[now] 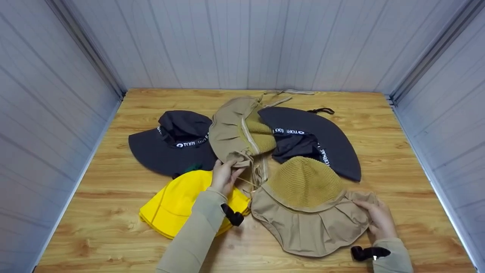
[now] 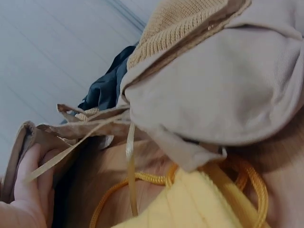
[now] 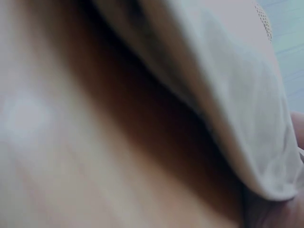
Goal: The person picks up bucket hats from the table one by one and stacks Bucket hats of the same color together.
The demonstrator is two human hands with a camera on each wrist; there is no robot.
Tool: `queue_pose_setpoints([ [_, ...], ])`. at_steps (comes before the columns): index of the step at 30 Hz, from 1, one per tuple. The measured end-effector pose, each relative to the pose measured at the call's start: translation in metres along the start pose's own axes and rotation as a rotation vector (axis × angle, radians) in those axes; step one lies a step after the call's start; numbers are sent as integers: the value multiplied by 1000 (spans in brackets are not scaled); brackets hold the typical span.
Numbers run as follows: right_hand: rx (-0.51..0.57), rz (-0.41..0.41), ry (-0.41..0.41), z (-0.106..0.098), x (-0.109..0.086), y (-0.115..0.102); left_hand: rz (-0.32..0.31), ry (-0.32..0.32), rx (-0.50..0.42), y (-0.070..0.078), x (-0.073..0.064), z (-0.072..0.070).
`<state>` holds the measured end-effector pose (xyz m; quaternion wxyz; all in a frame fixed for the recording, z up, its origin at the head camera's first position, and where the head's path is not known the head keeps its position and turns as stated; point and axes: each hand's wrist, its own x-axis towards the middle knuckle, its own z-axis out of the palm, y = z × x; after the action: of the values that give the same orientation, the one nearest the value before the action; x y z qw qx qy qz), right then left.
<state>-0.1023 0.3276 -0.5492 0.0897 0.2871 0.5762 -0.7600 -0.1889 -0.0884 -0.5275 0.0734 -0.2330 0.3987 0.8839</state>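
Note:
Nearest the right hand is a tan sun hat (image 1: pixel 310 227) with a mustard knitted crown and a pleated brim. My right hand (image 1: pixel 380 220) pinches the right end of that brim, thumb on top. Behind and to the left, a second tan sun hat (image 1: pixel 229 125) lies on its side. My left hand (image 1: pixel 224 176) grips a folded bit of tan fabric (image 1: pixel 239 159) at that hat's lower edge. Thin ties run from this fabric toward the front hat in the left wrist view. Beneath the left forearm lies a yellow bucket hat (image 1: pixel 176 201), with a yellow cord (image 2: pixel 148 177) beside it.
On the left lies a dark wide-brimmed hat (image 1: pixel 170 155), its inside facing up. Another dark hat (image 1: pixel 337 140) lies at the right, overlapping the tan hats. Pale ties (image 1: pixel 280 101) trail toward the back edge. Panelled walls (image 1: pixel 242 45) enclose the wooden table (image 1: pixel 94 227) on three sides.

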Motion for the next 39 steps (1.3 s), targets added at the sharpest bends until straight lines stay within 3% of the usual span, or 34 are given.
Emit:
queue_pose_setpoints([
  [4, -42, -35, 24, 2, 0, 3, 25, -17, -43, 0, -4, 6],
  [7, -133, -63, 52, 6, 0, 1, 55, -29, -71, -1, -7, 10],
  [9, -228, -82, 92, 9, -2, -2, 64, -34, -89, -2, -10, 12],
  [12, -471, -128, 127, 14, -6, -14, 72, -50, -118, -2, -13, 15],
  [16, -757, -241, 179, 22, -19, -35, 50, -56, -166, -1, -17, 17],
  [18, -777, -294, 178, 31, -27, -44, 43, -57, -188, -1, -19, 19],
  [21, -689, -370, 125, 50, -37, -51, 65, -67, -211, -1, -23, 23],
  [24, -480, -450, 6, 76, -38, -50, 102, -95, -243, -2, -26, 27],
  [26, -331, -450, -89, 94, -36, -44, 115, -122, -270, -3, -28, 31],
  [28, -192, -406, -198, 113, -32, -38, 113, -144, -292, -5, -31, 34],
  [32, -6, -231, -333, 153, -27, -26, 114, -171, -300, -13, -36, 40],
  [36, 120, -130, -407, 190, -24, -17, 151, -190, -265, -24, -40, 43],
  [39, 171, -107, -432, 212, -23, -11, 164, -187, -202, -35, -44, 45],
])
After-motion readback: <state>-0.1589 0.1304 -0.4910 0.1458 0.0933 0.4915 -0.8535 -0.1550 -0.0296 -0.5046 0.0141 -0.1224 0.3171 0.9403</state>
